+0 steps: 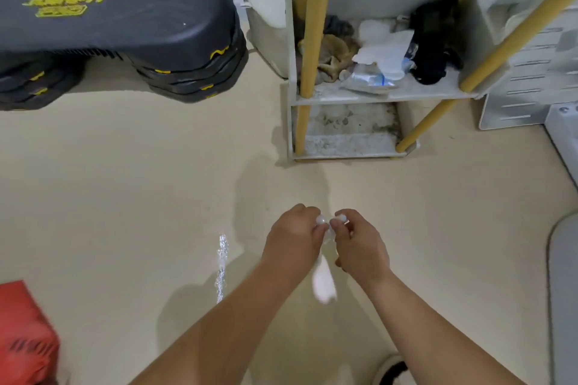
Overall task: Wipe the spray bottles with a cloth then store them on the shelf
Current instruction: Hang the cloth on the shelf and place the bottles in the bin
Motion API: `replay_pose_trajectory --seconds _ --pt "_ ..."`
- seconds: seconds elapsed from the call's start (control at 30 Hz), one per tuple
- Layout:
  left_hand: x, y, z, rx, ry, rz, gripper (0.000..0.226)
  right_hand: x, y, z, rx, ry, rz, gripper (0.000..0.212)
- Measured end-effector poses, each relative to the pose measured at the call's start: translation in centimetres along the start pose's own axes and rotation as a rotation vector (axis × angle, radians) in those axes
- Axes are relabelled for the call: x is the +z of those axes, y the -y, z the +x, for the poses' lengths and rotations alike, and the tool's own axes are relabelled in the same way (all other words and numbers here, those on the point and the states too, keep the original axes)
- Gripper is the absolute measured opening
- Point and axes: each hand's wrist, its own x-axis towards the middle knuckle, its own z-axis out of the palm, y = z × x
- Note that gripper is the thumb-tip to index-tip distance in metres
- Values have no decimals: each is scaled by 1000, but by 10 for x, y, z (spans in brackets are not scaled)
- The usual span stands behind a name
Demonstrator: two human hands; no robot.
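My left hand point(294, 241) and my right hand point(359, 244) meet over the floor in the middle of the view. Their fingertips pinch a small clear spray bottle point(327, 228), which is blurred and mostly hidden by the fingers. A white cloth point(323, 281) hangs down from between the two hands; I cannot tell which hand holds it. The grey shelf point(344, 97) with yellow posts stands ahead to the right, well beyond the hands.
The shelf's middle level holds rags, plastic bags point(375, 72) and a black bundle point(434, 40); its bottom level is dusty. A black stepper point(119, 28) stands at the far left. A red box point(25, 334) is at the near left. White slatted crates point(525, 81) stand at the right.
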Motion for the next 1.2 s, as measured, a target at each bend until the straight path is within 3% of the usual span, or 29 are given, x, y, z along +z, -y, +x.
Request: replay_pose_trajectory --seconds 0.17,0.33,0.53,0.8,1.07,1.2 --pt "-102 -151 -16 91 -109 -13 21 -150 114 -69 -65 13 -60 13" --pt "-211 -335 -21 28 -37 -47 17 -314 228 -141 -116 -40 -204 17" --pt "-280 -488 -33 54 -108 -165 23 -451 307 -212 -184 -49 -230 15" --pt "-322 -554 26 85 -175 -126 28 -529 375 -194 -177 -3 42 10" --pt "-310 -570 177 58 -177 -57 22 -543 438 -72 -17 -46 294 14" --pt "-308 -584 245 -88 26 90 17 -551 457 -11 114 -28 343 15"
